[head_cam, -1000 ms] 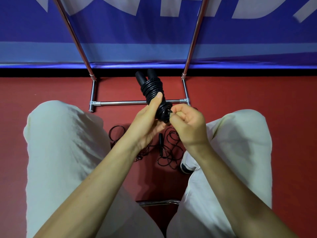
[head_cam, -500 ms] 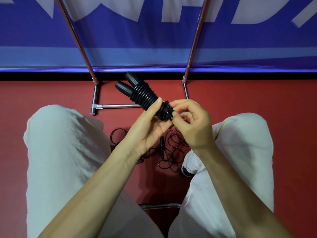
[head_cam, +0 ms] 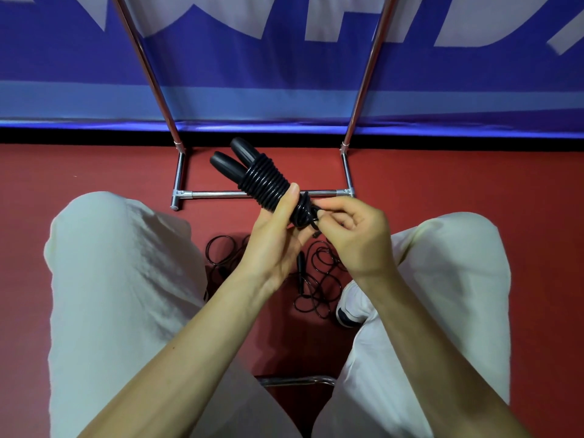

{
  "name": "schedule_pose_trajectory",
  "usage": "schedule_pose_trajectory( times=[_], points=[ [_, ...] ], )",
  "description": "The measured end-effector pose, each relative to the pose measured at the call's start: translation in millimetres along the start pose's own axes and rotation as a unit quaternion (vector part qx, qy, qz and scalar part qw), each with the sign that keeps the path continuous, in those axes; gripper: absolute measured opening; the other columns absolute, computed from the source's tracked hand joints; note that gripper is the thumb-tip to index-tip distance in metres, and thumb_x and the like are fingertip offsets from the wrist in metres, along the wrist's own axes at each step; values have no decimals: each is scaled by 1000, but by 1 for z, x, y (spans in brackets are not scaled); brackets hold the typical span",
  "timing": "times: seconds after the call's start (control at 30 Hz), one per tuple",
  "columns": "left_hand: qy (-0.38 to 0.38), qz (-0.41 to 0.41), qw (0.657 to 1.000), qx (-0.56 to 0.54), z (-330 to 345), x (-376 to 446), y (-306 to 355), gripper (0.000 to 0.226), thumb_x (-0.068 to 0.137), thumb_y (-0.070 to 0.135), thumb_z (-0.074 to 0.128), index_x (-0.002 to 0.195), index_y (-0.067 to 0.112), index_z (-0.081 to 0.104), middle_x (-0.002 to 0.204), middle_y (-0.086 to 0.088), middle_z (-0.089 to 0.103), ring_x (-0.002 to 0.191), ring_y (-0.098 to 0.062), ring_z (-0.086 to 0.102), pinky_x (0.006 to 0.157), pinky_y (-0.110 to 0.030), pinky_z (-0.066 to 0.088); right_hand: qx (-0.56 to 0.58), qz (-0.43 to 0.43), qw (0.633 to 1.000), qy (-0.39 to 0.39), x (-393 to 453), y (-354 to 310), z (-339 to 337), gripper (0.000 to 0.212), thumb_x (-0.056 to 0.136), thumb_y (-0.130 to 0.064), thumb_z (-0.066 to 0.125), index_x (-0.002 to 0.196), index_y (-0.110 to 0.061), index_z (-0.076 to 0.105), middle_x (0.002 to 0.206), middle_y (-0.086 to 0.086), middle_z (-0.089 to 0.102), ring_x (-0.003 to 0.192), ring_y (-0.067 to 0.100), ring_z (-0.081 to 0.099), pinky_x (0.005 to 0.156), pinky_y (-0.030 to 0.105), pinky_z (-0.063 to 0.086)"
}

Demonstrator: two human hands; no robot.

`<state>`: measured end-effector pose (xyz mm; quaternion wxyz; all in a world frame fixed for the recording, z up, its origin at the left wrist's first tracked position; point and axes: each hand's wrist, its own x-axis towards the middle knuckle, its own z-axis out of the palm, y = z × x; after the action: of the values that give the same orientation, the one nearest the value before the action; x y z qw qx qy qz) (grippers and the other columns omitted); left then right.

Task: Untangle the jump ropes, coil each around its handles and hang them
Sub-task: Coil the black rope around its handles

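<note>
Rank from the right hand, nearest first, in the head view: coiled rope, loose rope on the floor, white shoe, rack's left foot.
1. Coiled rope: in the right hand.
2. Loose rope: on the floor just below it.
3. White shoe: lower, by the right knee.
4. Rack's left foot: far left.

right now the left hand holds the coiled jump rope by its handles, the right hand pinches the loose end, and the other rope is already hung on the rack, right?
Not quite. The head view shows the other rope lying tangled on the red floor between the knees, not hung on the rack. The rest holds: the left hand holds the coiled jump rope and the right hand pinches its loose end.
</note>
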<state>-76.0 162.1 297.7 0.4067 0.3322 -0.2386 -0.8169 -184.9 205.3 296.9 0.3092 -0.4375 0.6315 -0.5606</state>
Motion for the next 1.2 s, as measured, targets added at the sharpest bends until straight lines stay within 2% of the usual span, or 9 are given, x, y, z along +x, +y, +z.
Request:
schedule_pose_trajectory(
  times=[0.3,0.43,0.57,0.73,0.8,0.9,1.0,1.07,1.2],
  points=[
    [1,-11,1000,-15,4,3,-1,60,82,40,63,124,1,45,115,-25,50,104,-36,61,80,-33,58,-39,-98,994,-26,5,-3,-10,16,74,-18,59,82,-29,67,79,-16,65,67,4,58,69,18,46],
    [4,-10,1000,-5,4,3,-1,94,77,47,70,140,-12,32,123,-28,47,115,-41,54,82,-34,57,-44,-71,996,-29,6,1,-8,21,72,-7,61,79,-26,65,77,-10,63,62,6,54,65,20,43],
    [2,-38,998,43,5,5,-1,85,84,50,56,142,-8,34,115,-21,53,106,-26,61,82,-29,57,-9,-57,998,-31,4,-2,-6,32,72,0,57,91,-26,55,74,-3,56,60,7,47,64,21,41],
    [-21,-98,986,129,-1,6,-3,66,98,57,30,127,4,57,112,-12,71,100,-13,71,81,-26,58,-6,-93,995,-18,-1,-4,-6,38,72,4,56,92,-29,53,77,0,56,64,9,48,65,19,41],
    [-18,-104,988,113,1,3,-2,62,99,56,30,116,5,62,112,-13,72,98,-13,71,79,-24,58,-6,-90,996,-12,0,-3,-6,36,73,4,56,88,-29,56,77,-10,57,66,5,50,66,18,42],
    [40,-48,996,62,5,3,-3,75,90,55,46,132,-7,46,131,-32,55,105,-26,69,76,-26,58,-38,-87,995,-15,3,1,-7,30,77,-3,60,82,-32,60,80,-11,62,70,11,58,70,28,47],
    [61,-5,998,23,5,6,-6,81,91,55,56,140,-7,37,136,-39,45,121,-42,57,88,-39,58,-87,-113,990,-2,5,7,-4,21,81,-5,62,84,-25,67,86,-4,64,76,15,65,75,28,52],
    [76,0,997,11,5,7,-9,74,95,51,51,141,-5,37,124,-33,54,116,-40,58,96,-44,53,-110,-133,985,10,4,8,0,15,82,-5,62,87,-15,71,88,1,64,77,13,67,74,31,57],
    [110,-6,994,11,4,9,-15,60,102,47,39,139,-1,44,116,-24,62,97,-26,67,84,-33,59,-190,-199,961,31,3,9,6,12,82,1,63,87,-5,72,86,-11,59,77,20,66,69,33,55]
  ],
)
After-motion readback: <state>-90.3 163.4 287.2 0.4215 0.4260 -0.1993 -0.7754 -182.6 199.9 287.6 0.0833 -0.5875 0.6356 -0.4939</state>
